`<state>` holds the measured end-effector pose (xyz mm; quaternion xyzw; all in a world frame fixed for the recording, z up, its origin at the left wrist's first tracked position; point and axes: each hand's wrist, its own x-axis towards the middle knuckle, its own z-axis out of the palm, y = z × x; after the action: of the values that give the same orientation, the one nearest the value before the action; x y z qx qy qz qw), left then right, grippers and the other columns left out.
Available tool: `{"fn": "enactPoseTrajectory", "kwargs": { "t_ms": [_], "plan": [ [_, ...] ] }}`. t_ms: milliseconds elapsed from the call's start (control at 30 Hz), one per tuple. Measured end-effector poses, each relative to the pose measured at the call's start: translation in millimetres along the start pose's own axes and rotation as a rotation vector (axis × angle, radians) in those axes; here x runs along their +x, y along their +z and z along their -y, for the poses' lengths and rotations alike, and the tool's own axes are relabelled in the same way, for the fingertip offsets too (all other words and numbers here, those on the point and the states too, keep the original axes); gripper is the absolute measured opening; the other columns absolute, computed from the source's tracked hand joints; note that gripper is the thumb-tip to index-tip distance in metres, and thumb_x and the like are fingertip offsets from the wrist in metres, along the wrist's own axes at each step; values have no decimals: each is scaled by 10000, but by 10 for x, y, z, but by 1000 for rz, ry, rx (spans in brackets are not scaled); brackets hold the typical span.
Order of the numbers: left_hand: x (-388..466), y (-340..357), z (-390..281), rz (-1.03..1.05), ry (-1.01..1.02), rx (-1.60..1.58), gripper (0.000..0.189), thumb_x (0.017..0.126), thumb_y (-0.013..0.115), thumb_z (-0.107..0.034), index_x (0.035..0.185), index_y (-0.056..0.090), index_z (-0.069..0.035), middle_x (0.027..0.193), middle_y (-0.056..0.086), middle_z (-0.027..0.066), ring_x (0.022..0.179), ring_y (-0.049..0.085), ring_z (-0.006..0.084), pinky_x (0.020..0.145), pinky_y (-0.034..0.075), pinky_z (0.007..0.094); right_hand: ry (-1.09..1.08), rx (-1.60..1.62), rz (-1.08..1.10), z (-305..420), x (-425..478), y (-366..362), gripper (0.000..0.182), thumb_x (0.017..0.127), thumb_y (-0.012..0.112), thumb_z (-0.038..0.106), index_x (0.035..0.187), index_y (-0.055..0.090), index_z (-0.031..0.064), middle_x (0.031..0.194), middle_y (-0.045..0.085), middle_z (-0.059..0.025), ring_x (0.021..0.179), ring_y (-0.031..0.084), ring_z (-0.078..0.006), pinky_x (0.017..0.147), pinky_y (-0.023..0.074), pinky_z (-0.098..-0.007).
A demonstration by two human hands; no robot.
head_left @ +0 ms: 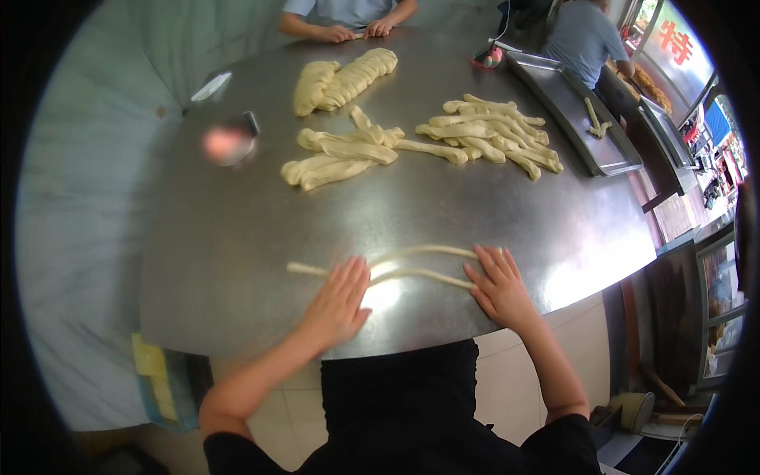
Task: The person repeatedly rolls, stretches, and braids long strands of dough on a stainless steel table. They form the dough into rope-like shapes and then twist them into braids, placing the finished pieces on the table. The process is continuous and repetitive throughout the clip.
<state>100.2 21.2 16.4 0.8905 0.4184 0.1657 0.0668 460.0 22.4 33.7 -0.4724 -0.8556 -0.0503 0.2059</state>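
My left hand (339, 303) lies palm down on thin dough strands at the near part of the metal table, fingers stretched and slightly blurred. My right hand (502, 288) lies flat over their right ends, fingers a little spread. Between my hands run an upper dough strand (424, 249) and a lower dough strand (420, 273), both bowed away from me. A dough end (306, 269) sticks out left of my left hand. My palms hide whether the strands join. Beyond them are loose dough strips (338, 157) and a larger heap of strips (490, 133).
Thick, ridged dough (362, 77) lies at the far side, near a co-worker's hands (378, 28) on a small piece. A metal tray (549, 89) at the right holds a twisted dough piece (598, 127). Another person (585, 41) stands beyond. A blurred round object (225, 144) sits left.
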Motion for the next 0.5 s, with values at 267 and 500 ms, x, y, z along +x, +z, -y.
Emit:
{"fn": "enactPoseTrajectory", "kwargs": {
  "t_ms": [267, 500],
  "plan": [
    [591, 211, 347, -183, -171, 9, 441, 1008, 538, -153, 1376, 458, 77, 1560, 382, 275, 1465, 347, 442, 1214, 282, 562, 280, 79, -86, -397, 284, 281, 242, 875, 687, 94, 1112, 732, 86, 1261, 661, -104, 1147, 613, -252, 903, 490, -433],
    [-128, -42, -230, 30, -46, -121, 343, 1010, 523, -113, 1311, 491, 48, 1581, 354, 271, 1477, 329, 440, 1235, 236, 560, 43, 134, -24, -127, -185, 18, 254, 898, 682, 116, 1145, 728, 79, 1291, 656, -111, 1174, 618, -257, 974, 482, -460]
  ]
}}
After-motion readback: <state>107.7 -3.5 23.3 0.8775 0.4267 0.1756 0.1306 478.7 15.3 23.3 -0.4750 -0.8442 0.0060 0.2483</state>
